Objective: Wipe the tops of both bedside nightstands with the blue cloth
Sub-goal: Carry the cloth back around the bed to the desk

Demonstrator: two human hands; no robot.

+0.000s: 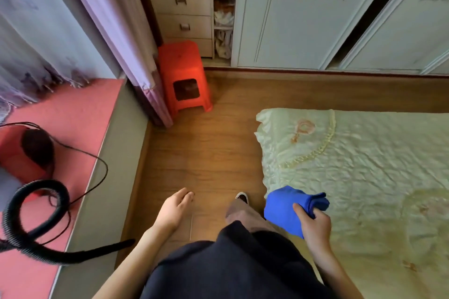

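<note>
Head view: person standing in aisle between bed [364, 165] and pink ledge [73, 128]. Right hand [315, 223] gripping bunched cloth [284, 209], holding it over bed corner. Left hand [173, 209] hanging loose, holding nothing. No nightstand showing in view, so guessing she's carrying cloth over to one. Tip imo: be shaking cloth out flatter before wiping, wadded lump covers less top. Also be minding vacuum hose [36, 226] and stool [182, 75] while walking.

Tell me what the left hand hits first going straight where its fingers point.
Probably just the wooden floor: the left hand points forward, slightly right, over it. The bedspread corner lies near that line further on; depth unclear.
</note>
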